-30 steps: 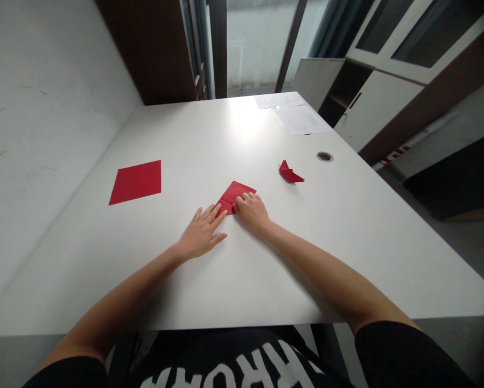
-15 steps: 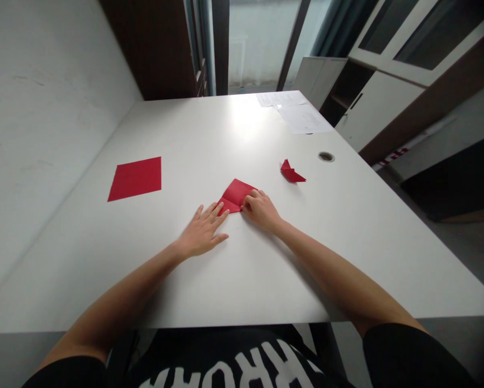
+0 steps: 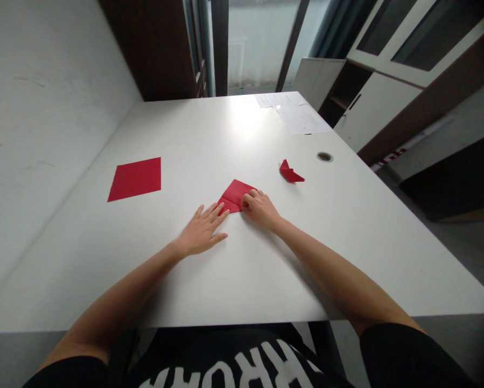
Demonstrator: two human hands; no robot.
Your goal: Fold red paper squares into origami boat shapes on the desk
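A creased red paper (image 3: 234, 193) lies on the white table between my hands. My left hand (image 3: 202, 230) is flat with fingers spread, its fingertips on the paper's lower left corner. At the paper's right side, my right hand (image 3: 261, 210) has its fingers curled in and closed on the edge. Its thumb is mostly hidden. To the right sits a small folded red paper shape (image 3: 291, 172) with pointed tips. A flat red sheet (image 3: 135, 179) rests at the left, touched by neither hand.
White printed papers (image 3: 302, 118) lie at the far right of the table (image 3: 209, 296). A round cable hole (image 3: 324, 157) is near the right edge. A wall (image 3: 43, 108) borders the table on the left, and cabinets (image 3: 381, 108) stand beyond its right side.
My right hand's curled fingers have shifted very slightly along the paper's edge. My left hand stays in place with its fingers spread.
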